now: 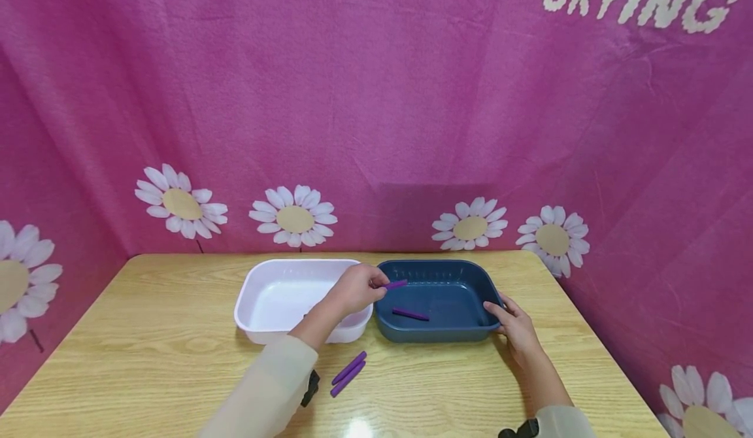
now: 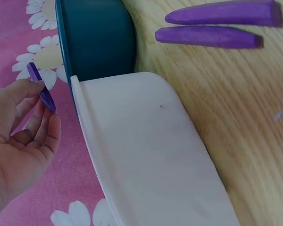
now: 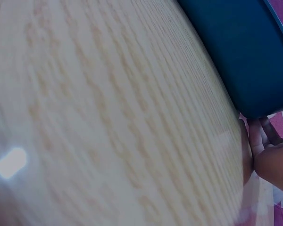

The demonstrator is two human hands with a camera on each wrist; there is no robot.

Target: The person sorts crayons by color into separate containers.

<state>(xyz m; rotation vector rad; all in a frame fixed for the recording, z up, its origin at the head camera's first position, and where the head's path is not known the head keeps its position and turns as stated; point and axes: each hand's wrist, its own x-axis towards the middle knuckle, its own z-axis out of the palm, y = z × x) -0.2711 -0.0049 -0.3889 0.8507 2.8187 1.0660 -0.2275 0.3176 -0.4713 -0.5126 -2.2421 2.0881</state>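
Observation:
My left hand (image 1: pixel 356 287) pinches a purple stick (image 1: pixel 397 284) between thumb and fingers, near where the two basins meet. The left wrist view shows this stick (image 2: pixel 41 87) as slim and angular, clear of the basin rims. A second purple stick (image 1: pixel 410 314) lies inside the dark blue basin (image 1: pixel 438 335). My right hand (image 1: pixel 518 327) grips that basin's right end, with the thumb over the rim and fingers outside. In the right wrist view, the fingers (image 3: pixel 255 136) touch the basin's outer wall (image 3: pixel 245 56). Left of it stands a white basin (image 1: pixel 259 333), partly covered by my left arm.
Two more purple sticks (image 1: pixel 348 374) lie side by side on the wooden table (image 1: pixel 147 346), in front of the basins. A pink curtain (image 1: pixel 365 131) with daisies hangs behind the table and along both sides.

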